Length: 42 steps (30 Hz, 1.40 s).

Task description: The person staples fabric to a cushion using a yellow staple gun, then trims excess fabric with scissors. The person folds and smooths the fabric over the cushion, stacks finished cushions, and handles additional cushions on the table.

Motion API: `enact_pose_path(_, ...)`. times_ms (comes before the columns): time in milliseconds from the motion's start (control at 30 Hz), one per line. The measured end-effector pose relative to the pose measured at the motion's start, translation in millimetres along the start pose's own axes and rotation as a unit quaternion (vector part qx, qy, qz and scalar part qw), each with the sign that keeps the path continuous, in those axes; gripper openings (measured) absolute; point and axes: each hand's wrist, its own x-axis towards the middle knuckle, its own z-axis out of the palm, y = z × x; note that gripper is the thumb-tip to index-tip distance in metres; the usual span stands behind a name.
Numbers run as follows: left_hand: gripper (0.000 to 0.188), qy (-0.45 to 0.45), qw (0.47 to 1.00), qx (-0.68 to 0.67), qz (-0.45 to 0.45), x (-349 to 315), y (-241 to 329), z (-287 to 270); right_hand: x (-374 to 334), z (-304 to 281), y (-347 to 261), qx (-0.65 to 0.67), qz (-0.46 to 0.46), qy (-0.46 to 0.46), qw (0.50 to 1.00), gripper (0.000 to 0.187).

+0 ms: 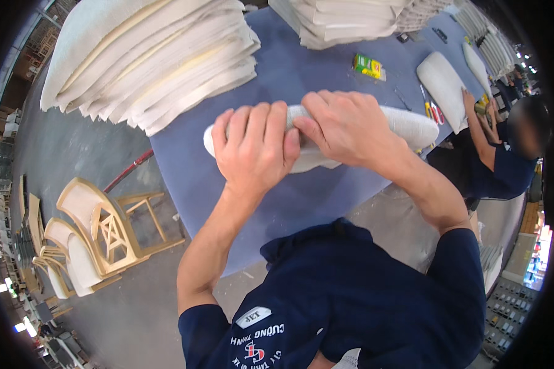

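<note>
Both my hands grip a long, off-white fabric-covered cushion pad above the blue table. My left hand is closed over its left part, fingers curled across the top edge. Close beside it, my right hand wraps the middle of the pad, its thumb pointing toward my left thumb. A loose flap of fabric hangs below the pad between my wrists. What the fingertips press on is hidden behind the far side.
Tall stacks of off-white padded pieces stand on the blue table. A green-yellow box and red-handled tools lie there. At right, a co-worker handles another cushion. Wooden chairs are on the floor at left.
</note>
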Motion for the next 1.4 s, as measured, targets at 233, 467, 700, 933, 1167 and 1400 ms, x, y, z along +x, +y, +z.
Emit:
enact_pose_path(233,0.021,-0.016,0.999,-0.015,-0.024,-5.9,7.4,-12.6,51.8,-13.0,42.6,0.212,0.013,-0.295,0.932,0.057)
enact_pose_path(467,0.028,-0.009,0.998,-0.036,-0.05,-44.8,34.3,-37.7,71.5,136.5,110.1,0.203,0.04,-0.413,0.887,0.065)
enact_pose_path(700,0.034,-0.001,0.994,-0.029,-0.108,-89.2,54.1,-53.6,38.5,273.5,86.4,0.154,0.039,-0.484,0.86,0.067)
enact_pose_path(933,0.038,-0.013,0.992,-0.022,-0.123,-88.3,56.3,-52.9,55.6,300.6,82.3,0.113,0.064,-0.439,0.889,0.029)
enact_pose_path(1167,0.041,-0.024,0.992,-0.024,-0.119,-80.8,51.5,-50.3,47.4,319.0,71.6,0.23,0.166,-0.378,0.881,0.043)
enact_pose_path(1400,0.041,-0.017,0.988,-0.051,-0.148,-84.0,48.4,-41.9,54.3,337.1,75.6,0.146,0.042,-0.385,0.91,0.059)
